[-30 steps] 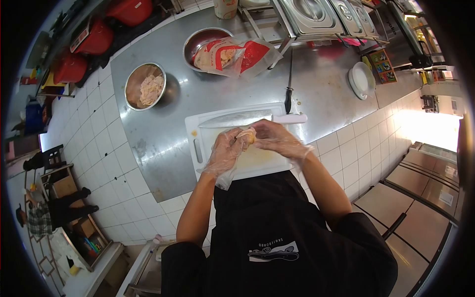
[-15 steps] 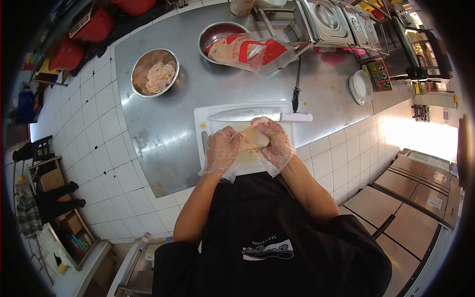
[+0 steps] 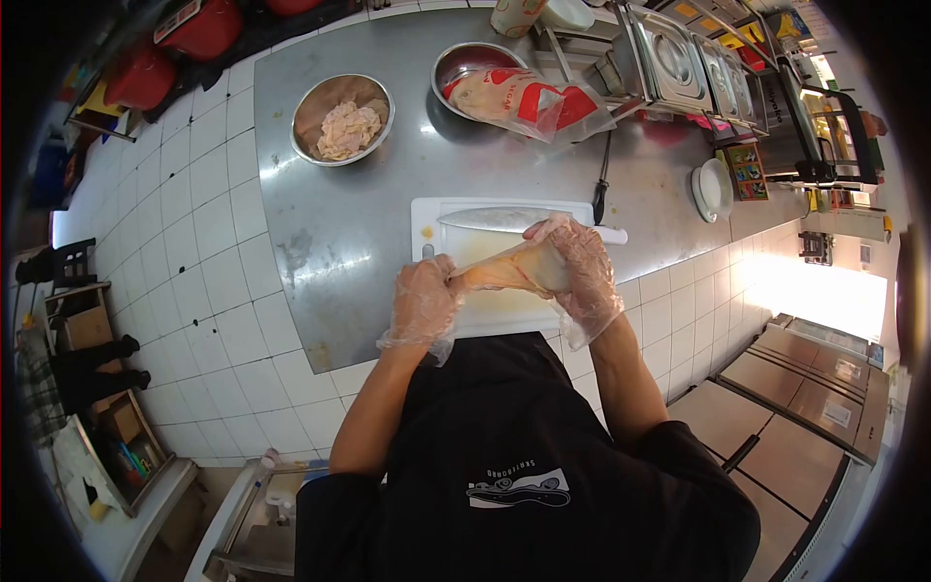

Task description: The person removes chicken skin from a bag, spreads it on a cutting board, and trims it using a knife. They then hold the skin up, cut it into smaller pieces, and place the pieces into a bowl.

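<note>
Both my hands wear clear plastic gloves. My left hand (image 3: 424, 301) is closed on one end of a raw chicken piece (image 3: 514, 272). My right hand (image 3: 585, 276) grips its thicker, paler end. The piece is stretched between them, yellowish and skin-like, above a white cutting board (image 3: 426, 217). A large knife (image 3: 504, 219) with a pale handle lies across the board's far side, its handle partly behind my right hand. Beyond the board's right corner rests a thin rod with a black handle (image 3: 599, 201).
A steel bowl (image 3: 303, 109) holding raw chicken pieces stands at the far left of the steel table (image 3: 320, 223). Behind the board, a red-printed plastic bag (image 3: 519, 97) rests partly in a second bowl (image 3: 451, 60). Lidded steel pans (image 3: 669, 58) and white dishes (image 3: 713, 189) are at right.
My hands have moved apart, and the chicken piece between them is pulled out longer. My right hand has shifted right and now covers part of the knife handle. The view has shifted slightly.
</note>
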The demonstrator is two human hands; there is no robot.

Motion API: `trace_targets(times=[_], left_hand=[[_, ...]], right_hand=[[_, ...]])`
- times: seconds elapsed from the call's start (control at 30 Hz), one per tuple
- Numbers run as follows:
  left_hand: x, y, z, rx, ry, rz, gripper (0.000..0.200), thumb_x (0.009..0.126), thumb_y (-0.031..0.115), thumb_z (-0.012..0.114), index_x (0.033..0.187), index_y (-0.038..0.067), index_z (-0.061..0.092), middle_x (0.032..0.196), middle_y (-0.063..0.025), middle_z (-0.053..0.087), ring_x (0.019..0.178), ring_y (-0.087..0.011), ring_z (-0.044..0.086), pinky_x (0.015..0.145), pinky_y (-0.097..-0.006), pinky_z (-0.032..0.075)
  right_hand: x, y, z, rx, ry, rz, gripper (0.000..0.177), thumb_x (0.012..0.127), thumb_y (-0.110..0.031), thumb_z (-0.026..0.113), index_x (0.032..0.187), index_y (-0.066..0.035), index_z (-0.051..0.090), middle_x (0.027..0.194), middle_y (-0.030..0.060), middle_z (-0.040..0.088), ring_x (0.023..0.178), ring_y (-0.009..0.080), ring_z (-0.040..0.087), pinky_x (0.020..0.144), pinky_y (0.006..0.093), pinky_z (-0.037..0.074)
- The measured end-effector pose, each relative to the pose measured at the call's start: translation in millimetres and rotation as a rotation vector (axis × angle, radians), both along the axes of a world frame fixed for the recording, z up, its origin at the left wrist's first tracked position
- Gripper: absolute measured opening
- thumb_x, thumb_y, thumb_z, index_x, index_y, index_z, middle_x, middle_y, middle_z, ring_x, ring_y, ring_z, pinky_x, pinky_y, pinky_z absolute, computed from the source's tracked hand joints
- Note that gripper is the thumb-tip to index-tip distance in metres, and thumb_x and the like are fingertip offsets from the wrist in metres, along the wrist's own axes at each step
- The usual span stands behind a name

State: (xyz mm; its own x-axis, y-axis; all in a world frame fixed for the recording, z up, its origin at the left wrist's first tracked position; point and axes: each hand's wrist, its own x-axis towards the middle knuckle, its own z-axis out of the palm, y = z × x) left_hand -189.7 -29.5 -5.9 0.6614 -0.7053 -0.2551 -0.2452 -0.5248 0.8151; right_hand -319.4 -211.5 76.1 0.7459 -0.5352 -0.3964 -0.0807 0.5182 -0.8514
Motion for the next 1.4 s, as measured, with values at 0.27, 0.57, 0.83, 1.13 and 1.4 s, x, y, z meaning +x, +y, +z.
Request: trace_targets(times=[0.27, 0.57, 0.83, 1.13, 1.4], left_hand=[[21, -1, 51, -0.225, 0.02, -0.047, 0.044, 0.08, 0.02, 0.087, 0.117, 0.005, 0.07, 0.106, -0.0109, 0.074, 0.096, -0.0239, 0.069, 0.09, -0.0388, 0.054], [-23, -50, 80, -0.625, 0.597, 0.0, 0.032, 0.092, 0.014, 0.079, 0.118, 0.0, 0.067, 0.11, -0.008, 0.071, 0.096, -0.0165, 0.067, 0.093, -0.0332, 0.054], [-38, -54, 82, -0.535, 0.106, 0.232, 0.034, 0.108, 0.027, 0.06, 0.095, -0.002, 0.071, 0.079, -0.0034, 0.066, 0.072, -0.0106, 0.056, 0.065, -0.0302, 0.047], [-55, -62, 72, -0.551, 0.171, 0.167, 0.042, 0.111, 0.033, 0.057, 0.1, -0.005, 0.072, 0.078, -0.0007, 0.065, 0.071, -0.0077, 0.056, 0.062, -0.0262, 0.047], [-89, -68, 79, -0.621, 0.545, 0.191, 0.043, 0.112, 0.034, 0.055, 0.104, -0.004, 0.073, 0.084, -0.0008, 0.066, 0.075, -0.0068, 0.054, 0.067, -0.0251, 0.045]], right_hand=[[7, -6, 43, -0.311, 0.159, 0.225, 0.055, 0.108, -0.054, 0.053, 0.092, -0.003, 0.069, 0.091, 0.0065, 0.07, 0.062, 0.0088, 0.052, 0.052, 0.0234, 0.038], [-2, 6, 69, -0.507, 0.122, 0.307, 0.067, 0.108, -0.062, 0.049, 0.118, -0.001, 0.076, 0.079, 0.0038, 0.064, 0.073, 0.0074, 0.052, 0.062, 0.0263, 0.041], [-25, -18, 64, -0.442, 0.25, 0.544, 0.041, 0.104, -0.038, 0.064, 0.12, -0.002, 0.074, 0.079, 0.0013, 0.064, 0.069, 0.0071, 0.054, 0.061, 0.0272, 0.045], [-35, -23, 23, 0.004, -0.072, 0.03, 0.035, 0.109, -0.036, 0.06, 0.112, -0.003, 0.07, 0.088, 0.0003, 0.066, 0.078, 0.0079, 0.059, 0.065, 0.025, 0.049], [-42, -43, -22, 0.341, -0.429, -0.113, 0.028, 0.11, -0.031, 0.058, 0.111, -0.004, 0.066, 0.101, 0.0048, 0.066, 0.102, 0.0168, 0.064, 0.097, 0.0408, 0.055]])
